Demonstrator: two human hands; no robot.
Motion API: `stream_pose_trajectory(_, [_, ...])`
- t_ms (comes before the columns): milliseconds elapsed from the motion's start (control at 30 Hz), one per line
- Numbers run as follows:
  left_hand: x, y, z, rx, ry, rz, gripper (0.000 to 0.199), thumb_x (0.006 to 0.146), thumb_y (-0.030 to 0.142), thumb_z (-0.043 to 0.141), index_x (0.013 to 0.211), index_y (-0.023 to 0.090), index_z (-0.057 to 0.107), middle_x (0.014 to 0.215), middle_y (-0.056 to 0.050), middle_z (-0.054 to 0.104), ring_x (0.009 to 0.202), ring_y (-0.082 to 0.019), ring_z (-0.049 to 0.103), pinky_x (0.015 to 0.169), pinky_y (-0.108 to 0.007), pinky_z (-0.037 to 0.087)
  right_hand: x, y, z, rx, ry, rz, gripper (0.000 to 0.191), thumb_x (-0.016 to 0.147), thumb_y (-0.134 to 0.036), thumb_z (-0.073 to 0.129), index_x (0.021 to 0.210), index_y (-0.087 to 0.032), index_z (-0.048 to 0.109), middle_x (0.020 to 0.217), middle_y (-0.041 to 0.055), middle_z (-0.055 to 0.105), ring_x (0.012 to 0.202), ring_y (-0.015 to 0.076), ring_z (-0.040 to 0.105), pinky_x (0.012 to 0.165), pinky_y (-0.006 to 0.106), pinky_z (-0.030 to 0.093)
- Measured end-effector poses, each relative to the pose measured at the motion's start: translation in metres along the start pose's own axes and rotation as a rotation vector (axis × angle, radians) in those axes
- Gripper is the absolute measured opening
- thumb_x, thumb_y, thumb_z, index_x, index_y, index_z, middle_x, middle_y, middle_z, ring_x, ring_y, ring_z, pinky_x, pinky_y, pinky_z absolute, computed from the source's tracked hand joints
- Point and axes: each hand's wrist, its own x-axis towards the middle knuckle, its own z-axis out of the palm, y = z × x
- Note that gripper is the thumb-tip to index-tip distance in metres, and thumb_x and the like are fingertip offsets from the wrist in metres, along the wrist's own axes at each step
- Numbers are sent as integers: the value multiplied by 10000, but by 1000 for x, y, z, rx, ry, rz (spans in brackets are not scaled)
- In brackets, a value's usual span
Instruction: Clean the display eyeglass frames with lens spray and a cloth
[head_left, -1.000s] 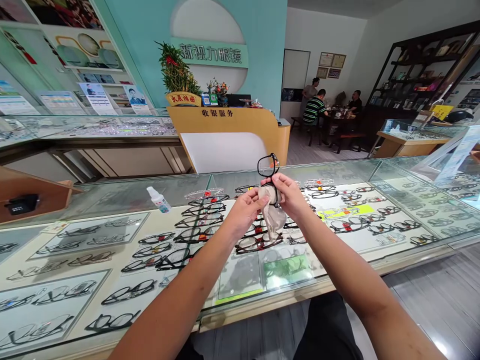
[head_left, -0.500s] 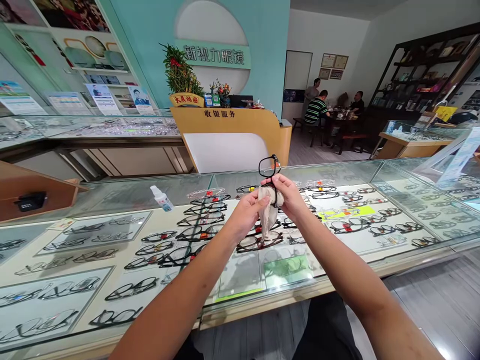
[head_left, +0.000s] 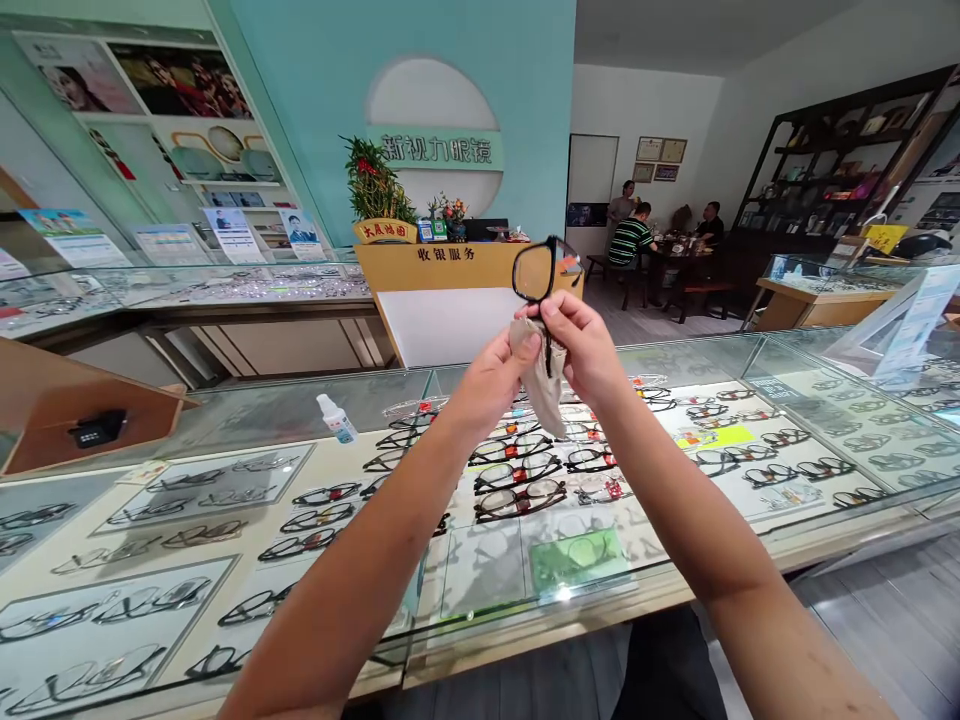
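Note:
Black-framed eyeglasses [head_left: 534, 272] are held up on edge above the glass counter, one lens uppermost. My right hand [head_left: 581, 340] pinches the frame near its middle. A beige cloth [head_left: 546, 390] is gripped in my left hand [head_left: 491, 385], wrapped about the lower part of the glasses and hanging down below the fingers. The lower lens is hidden by cloth and fingers. To the left, a small white spray bottle [head_left: 336, 420] stands on the countertop.
Rows of eyeglasses [head_left: 520, 498] lie inside the glass display case [head_left: 457, 625]. A wooden stand [head_left: 142, 400] is at the left. Beyond are a cashier desk [head_left: 457, 325] and several people around a table [head_left: 679, 262].
Both hands have lifted the glasses and cloth higher, and the upper lens has turned more upright. The view has tilted up slightly.

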Motion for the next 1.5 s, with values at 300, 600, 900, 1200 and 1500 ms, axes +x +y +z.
stream_pose_trajectory(300, [12, 43, 13, 167, -90, 79, 571, 770, 628, 935, 1095, 178, 798, 970, -51, 767, 914, -213, 697, 800, -285, 528, 18, -35, 12, -32, 4, -140, 453, 847, -639, 855, 871, -262, 603, 1038, 19, 777, 920, 182, 707, 751, 294, 590])
stream_pose_trajectory(600, [10, 40, 0, 247, -44, 94, 509, 768, 635, 930, 907, 165, 792, 828, -36, 716, 729, -159, 606, 679, -265, 484, 23, -17, 15, 47, 40, -115, 417, 861, -606, 849, 883, -265, 610, 1007, 32, 770, 1039, 216, 732, 861, 338, 622])
stream_pose_trajectory(900, [1, 36, 21, 134, 3, 221, 472, 794, 520, 953, 1061, 183, 759, 914, -49, 760, 816, -201, 713, 757, -310, 581, 15, -16, 24, 47, 51, -57, 430, 886, -665, 808, 933, -275, 633, 1099, 18, 778, 622, 115, 567, 475, 265, 451])
stream_pose_trajectory(1200, [14, 31, 9, 147, 35, 310, 478, 840, 604, 891, 1067, 190, 815, 1029, -64, 785, 961, -205, 736, 842, -297, 594, 18, -8, 23, 127, 43, -45, 354, 855, -571, 865, 911, -265, 696, 1039, 1, 800, 592, 105, 579, 462, 254, 447])
stream_pose_trajectory(1500, [14, 30, -11, 283, -165, 275, 429, 891, 437, 891, 1218, 201, 743, 1033, -59, 769, 881, -168, 718, 803, -263, 589, 22, -11, 15, 131, 52, -24, 355, 849, -572, 876, 897, -259, 714, 988, 15, 783, 798, 167, 711, 623, 287, 579])
